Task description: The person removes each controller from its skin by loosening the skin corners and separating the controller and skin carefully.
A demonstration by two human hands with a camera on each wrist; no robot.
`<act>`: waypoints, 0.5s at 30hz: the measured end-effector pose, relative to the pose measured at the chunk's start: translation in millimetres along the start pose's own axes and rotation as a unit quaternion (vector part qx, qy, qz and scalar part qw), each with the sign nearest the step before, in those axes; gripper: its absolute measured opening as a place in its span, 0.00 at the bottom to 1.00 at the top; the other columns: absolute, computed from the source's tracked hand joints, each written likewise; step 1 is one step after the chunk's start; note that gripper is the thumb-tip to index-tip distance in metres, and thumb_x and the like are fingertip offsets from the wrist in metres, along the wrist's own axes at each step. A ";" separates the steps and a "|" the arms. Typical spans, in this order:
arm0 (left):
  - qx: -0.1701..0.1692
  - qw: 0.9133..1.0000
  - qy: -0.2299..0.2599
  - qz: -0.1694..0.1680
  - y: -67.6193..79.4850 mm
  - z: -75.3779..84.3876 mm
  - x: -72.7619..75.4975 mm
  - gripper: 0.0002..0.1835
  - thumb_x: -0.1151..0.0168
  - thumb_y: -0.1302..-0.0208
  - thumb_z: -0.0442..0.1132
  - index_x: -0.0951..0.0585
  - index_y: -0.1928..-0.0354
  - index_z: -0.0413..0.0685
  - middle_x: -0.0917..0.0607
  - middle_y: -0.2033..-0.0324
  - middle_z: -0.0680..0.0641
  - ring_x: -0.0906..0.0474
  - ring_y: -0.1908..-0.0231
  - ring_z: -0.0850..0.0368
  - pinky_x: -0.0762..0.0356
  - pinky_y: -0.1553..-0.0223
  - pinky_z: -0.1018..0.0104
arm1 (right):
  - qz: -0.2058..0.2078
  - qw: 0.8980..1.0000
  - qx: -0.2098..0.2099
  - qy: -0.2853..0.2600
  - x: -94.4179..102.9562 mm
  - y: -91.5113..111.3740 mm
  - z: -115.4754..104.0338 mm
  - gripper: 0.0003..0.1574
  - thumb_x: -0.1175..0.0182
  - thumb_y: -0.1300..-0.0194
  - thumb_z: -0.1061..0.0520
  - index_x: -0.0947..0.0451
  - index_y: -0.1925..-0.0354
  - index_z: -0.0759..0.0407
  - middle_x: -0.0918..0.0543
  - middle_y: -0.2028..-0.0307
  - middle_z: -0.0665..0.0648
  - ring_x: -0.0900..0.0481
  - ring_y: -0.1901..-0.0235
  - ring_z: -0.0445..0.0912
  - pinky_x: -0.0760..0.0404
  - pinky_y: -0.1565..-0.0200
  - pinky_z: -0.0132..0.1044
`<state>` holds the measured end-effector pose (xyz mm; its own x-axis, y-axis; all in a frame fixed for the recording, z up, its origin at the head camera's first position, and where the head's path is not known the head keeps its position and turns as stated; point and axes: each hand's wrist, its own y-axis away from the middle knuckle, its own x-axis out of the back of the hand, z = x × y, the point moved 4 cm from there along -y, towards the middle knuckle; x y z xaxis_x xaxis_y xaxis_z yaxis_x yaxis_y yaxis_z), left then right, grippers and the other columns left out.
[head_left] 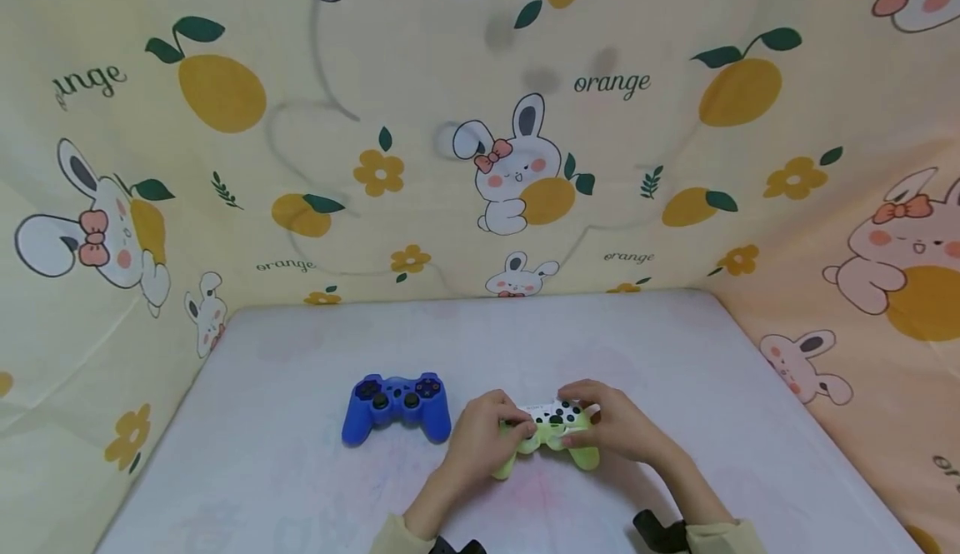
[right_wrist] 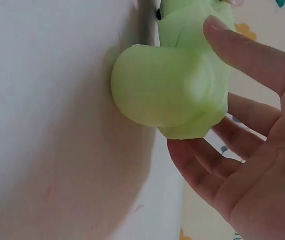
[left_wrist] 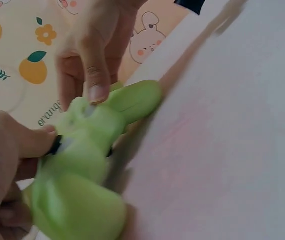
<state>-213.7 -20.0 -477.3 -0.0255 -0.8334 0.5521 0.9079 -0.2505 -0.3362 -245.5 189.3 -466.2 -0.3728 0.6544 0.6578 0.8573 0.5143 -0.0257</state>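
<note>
A game controller (head_left: 556,429) is held between both hands, low over the white table. Its lower part and grips are light green, looking like a soft, rumpled cover; the upper part shows white with black spots or buttons. My left hand (head_left: 480,435) pinches its left side, thumb beside a black nub in the left wrist view. On the right side, my right hand (head_left: 618,422) holds it with the thumb in front and fingers behind. The green grip (right_wrist: 152,87) appears large in the right wrist view. A blue game controller (head_left: 397,396) lies left of my left hand, untouched.
The white table (head_left: 300,487) is walled at the back and sides by a cream cloth (head_left: 420,87) printed with rabbits and oranges. Black devices (head_left: 660,531) are strapped near both wrists.
</note>
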 end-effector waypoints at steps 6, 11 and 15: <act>-0.046 0.997 0.027 0.063 5.9 -2.8 -6.6 0.02 0.26 0.45 0.34 0.10 0.68 0.48 0.25 0.74 0.62 0.30 0.73 0.68 0.31 0.73 0.74 | 0.001 1.000 0.005 0.010 0.0 -0.5 -0.5 0.42 0.21 0.52 0.47 0.22 0.43 0.65 0.23 0.43 0.59 0.23 0.51 0.54 0.21 0.56 0.46; -0.066 0.987 0.110 0.099 11.8 -11.3 -12.2 0.02 0.27 0.44 0.33 0.10 0.68 0.46 0.27 0.75 0.58 0.32 0.76 0.66 0.33 0.77 0.74 | 0.005 1.000 -0.006 0.020 -0.4 -1.5 -1.1 0.42 0.21 0.54 0.48 0.21 0.44 0.65 0.20 0.45 0.58 0.22 0.54 0.54 0.22 0.54 0.51; -0.056 0.979 0.154 0.118 14.5 -17.9 -15.3 0.02 0.27 0.43 0.36 0.10 0.68 0.46 0.27 0.74 0.56 0.33 0.77 0.66 0.34 0.78 0.75 | 0.018 0.999 -0.022 0.030 -1.4 -3.8 -1.8 0.42 0.19 0.57 0.48 0.19 0.45 0.65 0.19 0.46 0.56 0.21 0.52 0.54 0.23 0.51 0.52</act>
<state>-207.6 -19.7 -504.3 0.0382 -0.9794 0.1984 0.8524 -0.0717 -0.5179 -247.6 185.4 -465.7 -0.3205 0.6378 0.7004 0.8852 0.4649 -0.0183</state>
